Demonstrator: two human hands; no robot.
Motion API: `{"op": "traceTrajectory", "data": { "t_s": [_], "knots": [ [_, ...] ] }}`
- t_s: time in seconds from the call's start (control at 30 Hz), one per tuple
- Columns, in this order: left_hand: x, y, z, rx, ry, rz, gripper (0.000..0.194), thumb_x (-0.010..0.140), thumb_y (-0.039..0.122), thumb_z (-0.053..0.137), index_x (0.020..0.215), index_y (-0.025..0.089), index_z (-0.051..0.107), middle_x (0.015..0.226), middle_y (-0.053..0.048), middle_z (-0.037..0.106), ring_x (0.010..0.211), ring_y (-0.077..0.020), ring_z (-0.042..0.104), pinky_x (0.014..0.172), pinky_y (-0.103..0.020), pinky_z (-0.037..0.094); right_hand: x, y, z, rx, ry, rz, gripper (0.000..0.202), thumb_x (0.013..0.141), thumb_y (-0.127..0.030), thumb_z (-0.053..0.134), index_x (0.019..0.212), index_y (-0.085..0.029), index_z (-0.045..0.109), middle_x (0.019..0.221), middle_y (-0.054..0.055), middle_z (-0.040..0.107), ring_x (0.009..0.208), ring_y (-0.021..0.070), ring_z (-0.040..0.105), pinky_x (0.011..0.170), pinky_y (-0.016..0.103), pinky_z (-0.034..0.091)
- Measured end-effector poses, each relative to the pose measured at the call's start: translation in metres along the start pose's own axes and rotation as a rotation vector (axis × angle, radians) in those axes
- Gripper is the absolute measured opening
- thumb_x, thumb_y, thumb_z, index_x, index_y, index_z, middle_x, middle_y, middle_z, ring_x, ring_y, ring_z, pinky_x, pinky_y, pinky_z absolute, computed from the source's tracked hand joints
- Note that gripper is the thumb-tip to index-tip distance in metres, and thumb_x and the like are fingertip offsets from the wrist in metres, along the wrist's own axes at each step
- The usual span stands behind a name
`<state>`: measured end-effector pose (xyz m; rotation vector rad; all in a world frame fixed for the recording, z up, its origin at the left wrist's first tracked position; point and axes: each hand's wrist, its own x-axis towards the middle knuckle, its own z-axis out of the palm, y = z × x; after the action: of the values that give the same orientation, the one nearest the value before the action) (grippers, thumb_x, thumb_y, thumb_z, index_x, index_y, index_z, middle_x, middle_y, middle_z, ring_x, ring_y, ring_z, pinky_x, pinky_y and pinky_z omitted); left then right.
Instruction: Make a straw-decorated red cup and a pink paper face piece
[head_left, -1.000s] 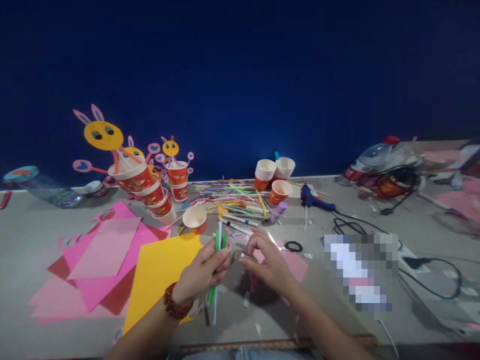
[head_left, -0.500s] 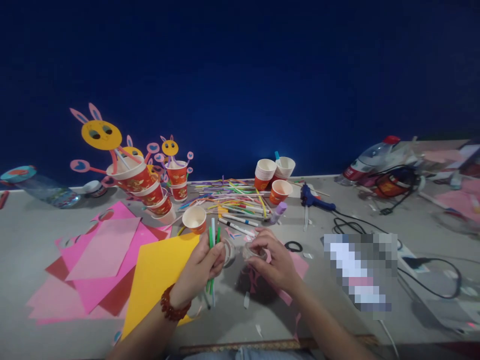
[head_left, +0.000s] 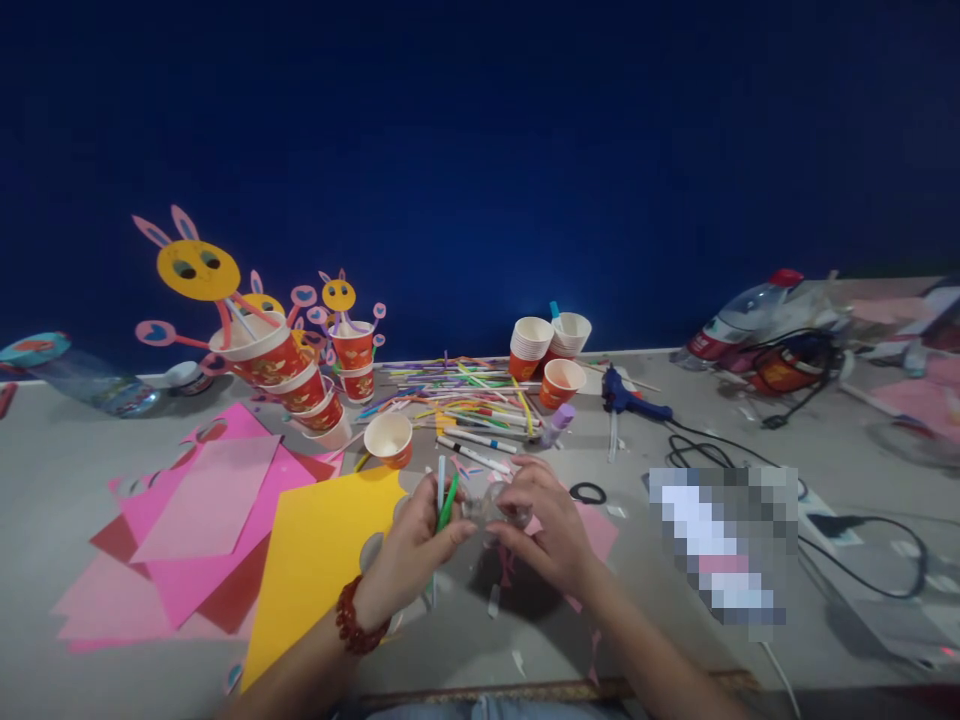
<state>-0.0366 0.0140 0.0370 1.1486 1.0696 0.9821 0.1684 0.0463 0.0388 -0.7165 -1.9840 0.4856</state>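
My left hand (head_left: 421, 530) is closed around a small bunch of straws, a green straw (head_left: 448, 500) and a whitish straw (head_left: 441, 490) among them, pointing up past the fingers. Close beside it, my right hand (head_left: 541, 515) curls around a clear ring-shaped roll of tape (head_left: 512, 510). Something see-through, apparently tape, shows between the two hands; its exact shape is blurred. Pink paper scraps (head_left: 596, 530) lie beneath and beside the right hand. A yellow paper sheet (head_left: 315, 540) with round cut-outs reaches under the left hand.
Pink sheets (head_left: 202, 510) lie left. Behind stand cup figures with yellow rabbit faces (head_left: 198, 270), a single paper cup (head_left: 389, 440), stacked cups (head_left: 531, 345), and scattered coloured straws (head_left: 457, 385). Markers (head_left: 474, 455), a blue glue gun (head_left: 630, 400) and its black cable (head_left: 697, 450) lie farther right.
My left hand has turned and shifted slightly right, toward my right hand. The straws in it now tilt differently. My right hand has barely moved.
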Motion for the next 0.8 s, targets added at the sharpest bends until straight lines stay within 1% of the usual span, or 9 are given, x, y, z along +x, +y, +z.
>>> {"op": "traceTrajectory", "data": {
  "t_s": [0.07, 0.17, 0.3, 0.43, 0.5, 0.57, 0.63, 0.73, 0.8],
  "knots": [
    [0.0, -0.001, -0.001, 0.073, 0.012, 0.029, 0.031, 0.088, 0.045, 0.067, 0.097, 0.019, 0.052, 0.069, 0.008, 0.045, 0.052, -0.0065, 0.034, 0.047, -0.019, 0.029, 0.0, 0.0, 0.0, 0.001, 0.001, 0.001, 0.014, 0.095, -0.039, 0.064, 0.097, -0.026, 0.058, 0.073, -0.002, 0.056, 0.073, 0.0199, 0.056, 0.098, 0.05, 0.045],
    [0.0, -0.001, -0.001, 0.055, -0.007, 0.02, 0.028, 0.094, 0.046, 0.058, 0.093, 0.02, 0.051, 0.065, 0.008, 0.041, 0.05, -0.0066, 0.029, 0.046, -0.019, 0.025, 0.0, 0.0, 0.001, 0.011, 0.002, 0.01, 0.014, 0.095, -0.039, 0.063, 0.098, -0.026, 0.059, 0.074, -0.002, 0.057, 0.073, 0.0197, 0.056, 0.099, 0.05, 0.045],
    [0.0, 0.002, -0.001, 0.01, -0.029, 0.013, 0.028, 0.095, 0.046, 0.058, 0.091, 0.02, 0.049, 0.063, 0.009, 0.038, 0.048, -0.0062, 0.024, 0.046, -0.019, 0.023, 0.002, 0.0, 0.002, 0.002, -0.049, 0.061, 0.015, 0.094, -0.038, 0.066, 0.101, -0.026, 0.062, 0.072, -0.002, 0.059, 0.073, 0.0199, 0.056, 0.096, 0.047, 0.044],
    [-0.002, 0.004, -0.003, 0.084, -0.007, 0.04, 0.025, 0.095, 0.044, 0.058, 0.09, 0.02, 0.053, 0.065, 0.007, 0.042, 0.051, -0.0074, 0.029, 0.048, -0.019, 0.026, 0.005, -0.001, 0.005, 0.025, -0.131, 0.134, 0.012, 0.094, -0.036, 0.067, 0.094, -0.025, 0.067, 0.066, -0.002, 0.057, 0.072, 0.0198, 0.055, 0.089, 0.041, 0.044],
    [-0.005, 0.005, -0.004, 0.132, 0.009, 0.062, 0.024, 0.093, 0.043, 0.06, 0.088, 0.019, 0.056, 0.065, 0.005, 0.044, 0.052, -0.0086, 0.033, 0.048, -0.02, 0.028, 0.005, -0.003, 0.007, 0.07, -0.137, 0.192, 0.01, 0.094, -0.034, 0.066, 0.091, -0.024, 0.067, 0.069, -0.001, 0.06, 0.073, 0.0192, 0.056, 0.085, 0.037, 0.044],
    [-0.007, 0.006, -0.005, 0.146, 0.008, 0.068, 0.025, 0.092, 0.044, 0.061, 0.087, 0.019, 0.058, 0.065, 0.005, 0.045, 0.053, -0.0092, 0.035, 0.048, -0.02, 0.029, 0.004, -0.004, 0.007, 0.117, -0.137, 0.257, 0.009, 0.094, -0.032, 0.067, 0.09, -0.024, 0.067, 0.077, 0.001, 0.065, 0.075, 0.0189, 0.058, 0.079, 0.034, 0.044],
    [-0.007, 0.006, -0.005, 0.108, -0.013, 0.049, 0.027, 0.093, 0.045, 0.06, 0.089, 0.019, 0.057, 0.065, 0.005, 0.044, 0.052, -0.0088, 0.033, 0.048, -0.02, 0.028, 0.003, -0.005, 0.008, 0.162, -0.151, 0.307, 0.01, 0.092, -0.033, 0.069, 0.088, -0.024, 0.067, 0.081, 0.001, 0.067, 0.077, 0.0188, 0.059, 0.075, 0.031, 0.043],
    [-0.005, 0.007, -0.004, -0.008, -0.06, 0.011, 0.028, 0.094, 0.047, 0.059, 0.091, 0.02, 0.053, 0.065, 0.007, 0.041, 0.051, -0.0071, 0.028, 0.047, -0.019, 0.026, 0.002, -0.004, 0.009, 0.252, -0.169, 0.376, 0.013, 0.091, -0.033, 0.07, 0.083, -0.023, 0.066, 0.078, 0.0, 0.064, 0.074, 0.0177, 0.056, 0.071, 0.029, 0.042],
    [-0.003, 0.007, -0.003, -0.063, -0.074, -0.002, 0.03, 0.093, 0.048, 0.06, 0.091, 0.02, 0.051, 0.065, 0.008, 0.039, 0.05, -0.0063, 0.026, 0.046, -0.018, 0.024, 0.002, -0.003, 0.012, 0.336, -0.149, 0.422, 0.015, 0.091, -0.033, 0.069, 0.081, -0.022, 0.064, 0.078, 0.0, 0.063, 0.072, 0.0172, 0.056, 0.069, 0.029, 0.042]
  ]
}}
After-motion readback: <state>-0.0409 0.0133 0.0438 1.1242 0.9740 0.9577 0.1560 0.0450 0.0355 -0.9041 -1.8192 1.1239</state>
